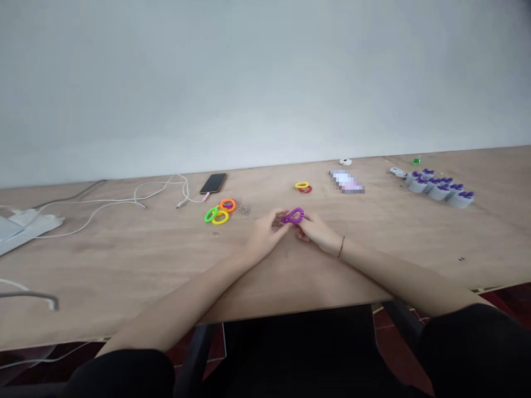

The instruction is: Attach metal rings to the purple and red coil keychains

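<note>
A purple spiral coil wristband (296, 215) is held just above the table between my two hands. My left hand (269, 228) pinches its left end between thumb and fingers. On the other side, my right hand (317, 231) grips the right end, with its lower fingers curled under. Left of my hands lies a small group of coil bands: a green one (211, 215), an orange one (228, 205) and a yellow one (220, 218). Metal split rings (243, 209) lie beside them. Farther back, another yellow coil band (301, 185) rests on a red one (306, 189).
A black phone (213, 183) with a white cable (136, 199) lies at the back left. A power strip (29, 229) is at the far left. A blurred rectangle (347, 182) lies back right, and white cups with purple tops (440, 191) stand at the right.
</note>
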Demonstrator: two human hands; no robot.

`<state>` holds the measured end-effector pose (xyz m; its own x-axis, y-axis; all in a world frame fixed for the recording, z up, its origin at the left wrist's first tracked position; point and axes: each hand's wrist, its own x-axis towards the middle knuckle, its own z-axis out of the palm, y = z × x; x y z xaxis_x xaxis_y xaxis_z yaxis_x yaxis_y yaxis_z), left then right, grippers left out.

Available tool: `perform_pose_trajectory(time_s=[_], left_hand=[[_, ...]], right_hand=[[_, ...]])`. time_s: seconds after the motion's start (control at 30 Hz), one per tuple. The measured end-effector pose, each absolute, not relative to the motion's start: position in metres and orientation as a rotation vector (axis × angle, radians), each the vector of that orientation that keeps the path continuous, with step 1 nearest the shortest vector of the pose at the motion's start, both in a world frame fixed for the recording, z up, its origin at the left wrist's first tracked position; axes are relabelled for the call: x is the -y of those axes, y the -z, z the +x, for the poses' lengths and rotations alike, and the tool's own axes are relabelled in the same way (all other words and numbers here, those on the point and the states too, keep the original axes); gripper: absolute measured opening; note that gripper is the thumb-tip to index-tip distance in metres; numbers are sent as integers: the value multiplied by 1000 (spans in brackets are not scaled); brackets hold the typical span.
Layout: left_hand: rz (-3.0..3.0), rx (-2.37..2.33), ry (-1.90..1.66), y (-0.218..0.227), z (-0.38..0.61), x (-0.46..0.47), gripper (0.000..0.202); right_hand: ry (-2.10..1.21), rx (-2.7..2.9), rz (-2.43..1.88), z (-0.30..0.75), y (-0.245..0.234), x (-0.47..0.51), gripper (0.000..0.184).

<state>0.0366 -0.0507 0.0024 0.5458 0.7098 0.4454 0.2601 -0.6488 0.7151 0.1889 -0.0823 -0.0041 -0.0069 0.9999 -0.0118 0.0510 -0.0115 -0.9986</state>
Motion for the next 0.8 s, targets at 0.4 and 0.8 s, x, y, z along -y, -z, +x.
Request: perform_pose_trajectory(time_s=[0.4, 0.8], left_hand=[[2121, -709, -826, -7, 30, 46, 27], [2266, -741, -973, -9, 33, 54, 25]], right_hand=[[-895, 1768, -1203, 213, -9, 81, 14], [-1074, 1665, -1232, 209, -8, 83, 17]])
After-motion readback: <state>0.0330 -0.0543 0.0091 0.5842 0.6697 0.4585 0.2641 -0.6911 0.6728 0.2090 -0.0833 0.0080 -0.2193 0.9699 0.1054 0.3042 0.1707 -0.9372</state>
